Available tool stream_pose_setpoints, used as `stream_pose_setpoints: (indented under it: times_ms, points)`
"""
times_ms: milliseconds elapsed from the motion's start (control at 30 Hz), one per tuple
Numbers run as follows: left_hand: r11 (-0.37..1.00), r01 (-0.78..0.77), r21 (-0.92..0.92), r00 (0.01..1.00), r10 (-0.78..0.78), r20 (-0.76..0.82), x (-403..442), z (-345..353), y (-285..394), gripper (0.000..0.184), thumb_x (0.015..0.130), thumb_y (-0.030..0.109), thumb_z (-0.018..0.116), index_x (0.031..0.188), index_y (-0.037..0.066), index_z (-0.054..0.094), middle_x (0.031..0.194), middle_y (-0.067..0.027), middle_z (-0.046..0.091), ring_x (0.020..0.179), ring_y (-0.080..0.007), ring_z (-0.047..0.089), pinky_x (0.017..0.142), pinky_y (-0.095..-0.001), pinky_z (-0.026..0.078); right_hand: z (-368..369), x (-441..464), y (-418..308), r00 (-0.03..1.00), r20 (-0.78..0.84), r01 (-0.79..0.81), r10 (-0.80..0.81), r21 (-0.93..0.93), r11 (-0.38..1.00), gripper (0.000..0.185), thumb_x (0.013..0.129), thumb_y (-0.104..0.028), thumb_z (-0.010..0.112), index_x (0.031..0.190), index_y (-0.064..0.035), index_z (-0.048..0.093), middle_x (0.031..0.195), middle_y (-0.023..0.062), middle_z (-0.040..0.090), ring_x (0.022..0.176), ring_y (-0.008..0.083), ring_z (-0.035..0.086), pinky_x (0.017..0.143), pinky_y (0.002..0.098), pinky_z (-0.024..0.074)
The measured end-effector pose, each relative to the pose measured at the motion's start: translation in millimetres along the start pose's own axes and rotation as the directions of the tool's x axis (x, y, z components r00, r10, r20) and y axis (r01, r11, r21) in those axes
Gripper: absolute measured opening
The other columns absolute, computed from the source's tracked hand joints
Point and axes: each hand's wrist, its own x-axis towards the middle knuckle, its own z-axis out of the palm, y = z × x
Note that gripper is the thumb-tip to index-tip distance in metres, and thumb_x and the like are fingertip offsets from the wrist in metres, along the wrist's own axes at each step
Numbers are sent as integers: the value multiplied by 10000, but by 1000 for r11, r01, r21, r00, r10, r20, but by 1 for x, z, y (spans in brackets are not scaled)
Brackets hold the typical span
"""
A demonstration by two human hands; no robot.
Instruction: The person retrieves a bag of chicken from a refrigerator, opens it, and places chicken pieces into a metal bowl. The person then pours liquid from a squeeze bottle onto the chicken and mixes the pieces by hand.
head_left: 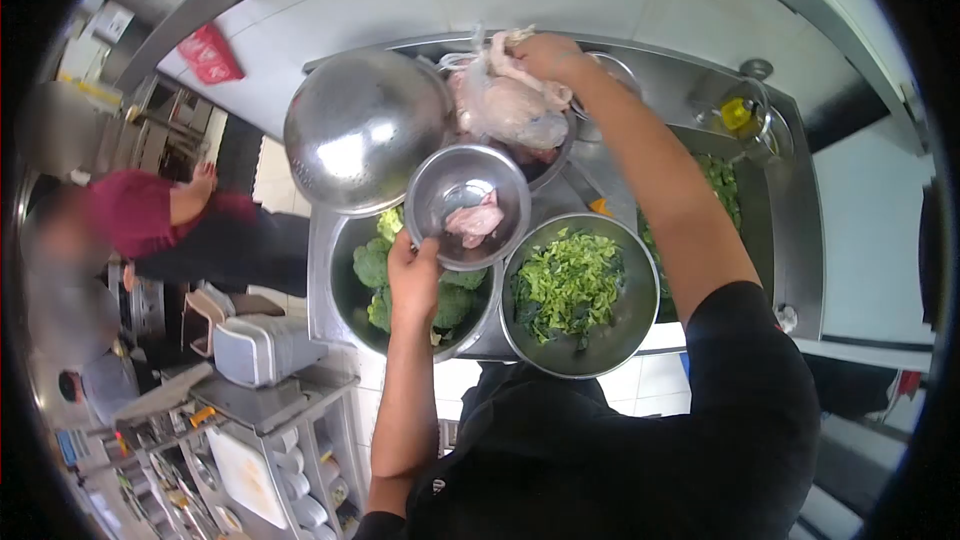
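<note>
My left hand grips the rim of a small steel bowl above the broccoli. A piece of raw chicken lies in that bowl. At the back of the counter, my right hand is closed on pale raw chicken over a clear plastic bag. More raw chicken shows in and around the bag, which rests in a metal bowl partly hidden beneath it. The fingertips of my right hand are partly hidden.
A large domed steel bowl stands at the left back. Chopped greens fill part of a steel bowl near me. On the right, a sink holds leafy greens. Another person stands at the left.
</note>
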Motion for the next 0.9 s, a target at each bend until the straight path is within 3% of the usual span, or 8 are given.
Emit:
stream_pose_setpoints:
  times_ms: [67,133,233,300,367,500,733,900]
  points:
    - [1000,21,9,999,-21,37,3,-2,-4,221,913,46,558,1121,25,629,835,-1,632,632,-60,496,544,-236,380,-9,-16,-10,986,74,-152,148,61,986,371,996,-315,517,1296,-154,663,1327,147,645,1178,350,638,987,439,510]
    - [998,48,27,998,-49,40,2,-2,-8,222,920,50,561,1129,26,630,854,-5,636,649,-59,496,554,-235,375,10,2,2,984,73,-165,161,50,985,415,1010,-350,499,1342,-138,629,1367,161,619,1265,323,593,1037,431,484]
    - [996,88,34,995,-90,46,2,6,-1,222,942,58,556,1151,27,622,941,-26,650,741,-85,567,627,-248,449,50,51,31,998,-52,44,-43,18,999,449,1021,-367,472,1352,-91,599,1230,156,685,1028,278,695,804,465,581]
    - [990,94,101,991,-103,89,11,0,-8,224,948,57,549,1160,26,616,980,-35,655,785,-106,605,674,-261,494,9,18,9,991,126,-63,42,170,983,509,982,-415,512,1353,-76,591,1193,168,678,1000,277,685,773,458,584]
    - [992,119,48,987,-123,105,11,9,-3,225,946,63,552,1159,37,617,1018,-39,668,840,-113,633,696,-269,517,-27,-16,-12,958,263,-197,112,323,925,570,931,-460,554,1342,-67,591,1147,174,665,955,277,671,750,453,583]
    - [992,121,37,985,-125,117,26,9,-8,206,942,77,561,1136,67,628,1016,-29,678,842,-100,630,671,-262,504,-29,-11,-8,911,380,-344,161,482,806,665,779,-501,691,1265,-55,605,995,142,608,794,261,621,668,436,560]
    - [995,90,43,992,-94,85,35,19,-8,155,939,117,580,1081,100,641,954,17,665,827,-84,613,676,-270,490,-17,6,-8,921,362,-299,145,417,858,537,753,-453,757,1070,-29,665,856,103,584,672,231,567,564,418,514]
    - [997,75,23,992,-77,104,33,24,-7,142,942,121,586,1074,105,635,931,9,663,783,-79,609,648,-252,490,-3,15,-5,919,347,-326,187,400,857,581,799,-355,727,1241,2,605,986,165,662,727,282,683,550,444,605]
